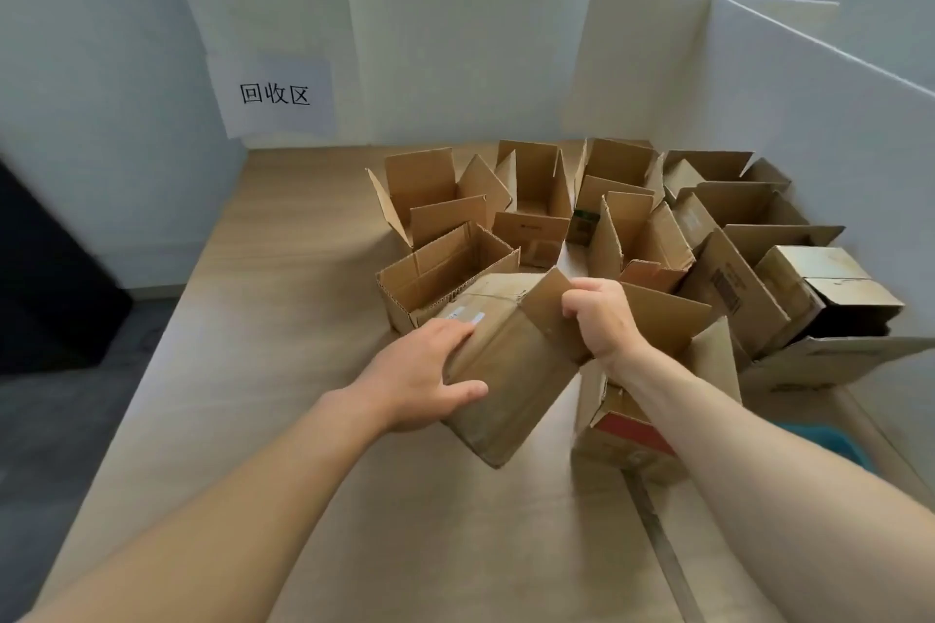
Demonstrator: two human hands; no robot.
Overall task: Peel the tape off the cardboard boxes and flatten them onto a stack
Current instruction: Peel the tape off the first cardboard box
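I hold a brown cardboard box [511,369] tilted above the table, near the middle of the view. My left hand [420,369] grips its left side, thumb across the front face and fingers over the top by a pale strip of tape [465,316]. My right hand [602,319] is curled round the edge of the box's raised flap [549,291]. Behind stand several open cardboard boxes [445,268] with their flaps up.
A box with a red side [627,435] sits under my right forearm. The wooden table [283,319] is bare on its left half. White foam boards [819,116] wall the back and right. A paper sign [275,96] hangs on the wall. A blue object [830,445] lies low right.
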